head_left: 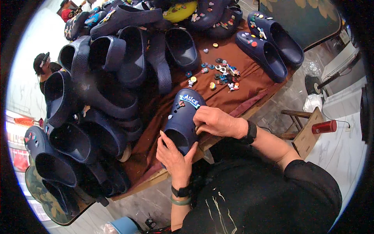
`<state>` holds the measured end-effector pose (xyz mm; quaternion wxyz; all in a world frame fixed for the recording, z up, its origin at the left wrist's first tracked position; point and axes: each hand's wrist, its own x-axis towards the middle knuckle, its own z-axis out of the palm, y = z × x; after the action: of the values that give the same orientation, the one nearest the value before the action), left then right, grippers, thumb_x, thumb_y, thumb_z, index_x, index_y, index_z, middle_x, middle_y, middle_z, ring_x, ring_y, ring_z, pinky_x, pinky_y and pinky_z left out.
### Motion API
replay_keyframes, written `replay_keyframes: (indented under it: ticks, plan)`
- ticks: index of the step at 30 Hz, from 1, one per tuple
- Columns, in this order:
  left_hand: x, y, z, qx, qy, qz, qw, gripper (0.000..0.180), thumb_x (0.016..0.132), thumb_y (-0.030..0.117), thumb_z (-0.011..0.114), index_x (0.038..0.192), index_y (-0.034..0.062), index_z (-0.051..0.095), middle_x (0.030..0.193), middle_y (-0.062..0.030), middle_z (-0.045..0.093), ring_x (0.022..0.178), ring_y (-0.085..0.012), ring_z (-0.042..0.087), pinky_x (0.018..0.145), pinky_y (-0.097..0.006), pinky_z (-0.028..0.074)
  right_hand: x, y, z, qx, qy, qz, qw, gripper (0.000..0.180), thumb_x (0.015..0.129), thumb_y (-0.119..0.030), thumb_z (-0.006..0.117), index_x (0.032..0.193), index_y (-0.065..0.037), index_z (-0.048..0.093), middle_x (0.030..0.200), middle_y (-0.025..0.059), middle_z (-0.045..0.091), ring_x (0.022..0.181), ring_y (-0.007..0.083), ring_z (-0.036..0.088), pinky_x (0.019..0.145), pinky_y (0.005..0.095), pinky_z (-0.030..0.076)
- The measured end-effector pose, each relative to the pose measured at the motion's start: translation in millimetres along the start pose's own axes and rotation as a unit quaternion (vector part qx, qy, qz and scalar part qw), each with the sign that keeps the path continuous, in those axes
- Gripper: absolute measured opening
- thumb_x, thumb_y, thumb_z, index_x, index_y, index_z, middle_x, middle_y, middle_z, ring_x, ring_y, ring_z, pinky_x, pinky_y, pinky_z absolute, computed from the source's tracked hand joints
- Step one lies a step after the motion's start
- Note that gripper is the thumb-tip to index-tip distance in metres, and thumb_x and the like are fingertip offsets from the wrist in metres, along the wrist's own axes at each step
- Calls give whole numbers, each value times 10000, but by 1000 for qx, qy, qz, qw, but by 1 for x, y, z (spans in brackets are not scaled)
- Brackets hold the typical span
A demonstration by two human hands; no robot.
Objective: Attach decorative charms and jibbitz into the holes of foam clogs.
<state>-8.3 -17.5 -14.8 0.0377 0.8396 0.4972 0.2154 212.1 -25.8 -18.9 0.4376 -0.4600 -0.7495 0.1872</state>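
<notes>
A navy foam clog [182, 119] lies at the table's near edge, toe pointing away from me. My left hand [175, 156] grips its heel end, thumb on one side and fingers on the other. Curled at the clog's right side is my right hand [218, 121], fingertips pressed together against the upper; whatever they pinch is hidden. On the toe sit a blue-and-white lettered charm [189, 100], a small dark-and-red charm [180, 104] and a pale heart charm [170, 116]. Beyond the toe, several loose shoe charms [222, 72] are scattered on the brown cloth [156, 113].
Many navy clogs [113, 89] are piled on the left and far side of the table. A decorated pair of clogs [269, 50] stands at the far right edge. To the right are a wooden stool [307, 132] and a red cylinder [324, 127]; a blue bin [122, 225] is below left.
</notes>
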Motion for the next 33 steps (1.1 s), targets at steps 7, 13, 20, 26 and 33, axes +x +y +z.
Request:
replay_keyframes:
  ticks: [7, 13, 20, 26, 33]
  plan:
    - [0, -3, -1, 0, -23, 7, 1000, 1071, 758, 527, 770, 1519, -6, 237, 1387, -266, 404, 1213, -430, 433, 1022, -508, 335, 2, -5, -3, 71, -39, 43, 996, 243, 736, -115, 770, 843, -48, 562, 792, 102, 581, 805, 327, 598, 711, 412, 482]
    - [0, -6, -2, 9, -48, 16, 999, 1033, 785, 520, 748, 1513, -10, 242, 1392, -256, 400, 1222, -425, 426, 1033, -502, 326, 11, -8, -17, 141, -92, 186, 968, 198, 732, -92, 774, 797, -10, 606, 717, 95, 606, 645, 185, 615, 583, 322, 470]
    - [-2, -6, 2, 11, -38, 8, 999, 1009, 800, 507, 738, 1510, -13, 245, 1393, -247, 402, 1222, -420, 426, 1036, -495, 321, -12, -26, 16, -88, 69, 36, 993, 184, 783, -54, 702, 851, -29, 533, 851, 143, 579, 835, 350, 583, 722, 418, 477]
    - [1, -3, 0, 7, -28, 19, 999, 1018, 802, 500, 742, 1515, -15, 231, 1389, -257, 403, 1229, -423, 418, 1035, -497, 315, -25, -29, 34, -40, 139, 134, 980, 149, 780, -39, 679, 871, -21, 563, 850, 138, 555, 823, 348, 546, 743, 424, 462]
    - [3, 0, 6, -7, -19, -42, 999, 1030, 809, 511, 737, 1521, -19, 216, 1396, -274, 394, 1229, -428, 415, 1032, -508, 312, -42, -43, 37, 111, 95, 149, 978, 156, 775, -39, 709, 878, -34, 592, 815, 98, 586, 789, 269, 601, 711, 365, 491]
